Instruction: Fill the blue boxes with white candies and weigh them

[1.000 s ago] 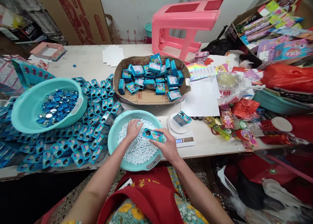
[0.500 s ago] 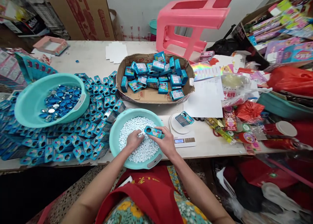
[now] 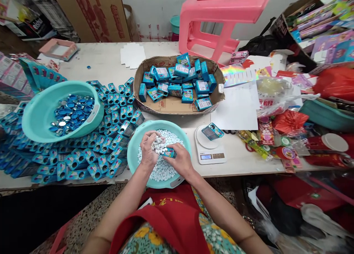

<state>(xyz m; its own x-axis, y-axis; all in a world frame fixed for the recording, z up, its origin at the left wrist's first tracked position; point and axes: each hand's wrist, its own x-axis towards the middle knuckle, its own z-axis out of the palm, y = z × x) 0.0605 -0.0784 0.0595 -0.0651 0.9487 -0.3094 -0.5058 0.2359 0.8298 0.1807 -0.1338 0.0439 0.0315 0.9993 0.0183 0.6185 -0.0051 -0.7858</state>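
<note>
Cupped palm-up over the turquoise basin (image 3: 134,158), my left hand (image 3: 148,150) holds a heap of small white candies (image 3: 158,144). My right hand (image 3: 181,161) grips a small blue candy box (image 3: 169,153) at its right end; the box's other end is against the heap in my left palm. Many more loose white candies (image 3: 162,172) lie in the basin below. Right of the basin, another blue box (image 3: 212,131) with a hole in its end rests tilted on the plate of a white digital scale (image 3: 212,157).
Many blue boxes (image 3: 95,171) with open holes crowd the left side. Over them sits a second basin (image 3: 30,117) with blue caps. A cardboard tray (image 3: 177,112) of blue boxes stands behind. Paper, wrapped sweets and a pink stool (image 3: 186,36) are farther right and back.
My left hand has come up from the candies and turned palm up with a handful. My right hand has brought the box lower, against that handful. The view has shifted slightly.
</note>
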